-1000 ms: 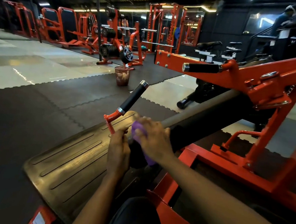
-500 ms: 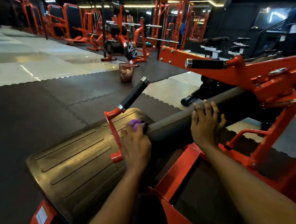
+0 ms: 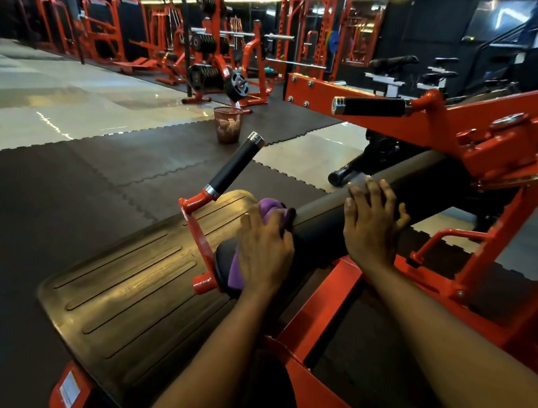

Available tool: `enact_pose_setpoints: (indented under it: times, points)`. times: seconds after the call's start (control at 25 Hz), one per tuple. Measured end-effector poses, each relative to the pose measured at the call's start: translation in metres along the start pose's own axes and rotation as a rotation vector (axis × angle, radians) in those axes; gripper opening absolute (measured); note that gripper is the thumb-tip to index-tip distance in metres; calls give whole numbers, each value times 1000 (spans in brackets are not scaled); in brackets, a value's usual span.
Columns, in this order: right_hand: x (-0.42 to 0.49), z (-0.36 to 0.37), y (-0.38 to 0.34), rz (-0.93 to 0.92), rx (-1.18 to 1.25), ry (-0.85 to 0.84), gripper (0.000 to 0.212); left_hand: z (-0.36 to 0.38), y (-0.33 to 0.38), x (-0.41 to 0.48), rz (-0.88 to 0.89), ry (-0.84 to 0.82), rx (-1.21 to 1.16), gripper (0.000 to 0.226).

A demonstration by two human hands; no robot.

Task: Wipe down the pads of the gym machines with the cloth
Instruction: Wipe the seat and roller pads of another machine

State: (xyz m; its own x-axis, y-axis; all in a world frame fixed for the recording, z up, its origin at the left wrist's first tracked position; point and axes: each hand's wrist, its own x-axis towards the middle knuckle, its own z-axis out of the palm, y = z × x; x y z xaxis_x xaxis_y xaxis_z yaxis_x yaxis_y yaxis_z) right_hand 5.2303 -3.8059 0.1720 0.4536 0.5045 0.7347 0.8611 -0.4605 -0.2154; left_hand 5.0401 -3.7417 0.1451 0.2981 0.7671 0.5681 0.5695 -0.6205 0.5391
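A long black pad (image 3: 324, 229) runs up and to the right along the orange machine frame (image 3: 513, 136). At its near end my left hand (image 3: 264, 253) grips a purple cloth (image 3: 269, 205) and presses it against the pad; the cloth hangs down under my palm. My right hand (image 3: 371, 224) rests flat on the pad a little farther up, fingers spread and straight. A black handle (image 3: 235, 167) on an orange bracket sticks up just left of the cloth.
A ribbed black footplate (image 3: 124, 301) lies below and left of my hands. A mesh bin (image 3: 227, 124) stands on the rubber mat beyond. A second black handle (image 3: 371, 106) juts from the upper frame. Weight racks and orange machines line the back.
One second ago both hands were together on the cloth at the pad's end. My right hand has let go and moved up onto the pad; my left keeps the cloth there.
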Motion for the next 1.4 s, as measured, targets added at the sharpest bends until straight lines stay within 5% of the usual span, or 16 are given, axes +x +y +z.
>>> enact_pose_setpoints:
  times: [0.2,0.44,0.6,0.72,0.92,1.16,1.4]
  points:
    - [-32,5,19,-5,64,48,48,-23,-51,18,-292,-73,-2,34]
    - [-52,12,32,-5,219,87,46,-19,-24,15,-372,5,88,33]
    - [-49,8,33,-11,169,64,46,6,45,35,-203,-74,55,27]
    - [-48,6,33,-5,135,73,45,8,32,30,-60,-62,22,29]
    - [-48,5,29,3,123,85,44,-6,-34,1,-215,34,65,31]
    - [-47,8,33,-24,165,88,44,-1,-1,13,-420,97,161,31]
    - [-37,-3,46,-84,237,66,43,33,109,50,-233,-71,70,25]
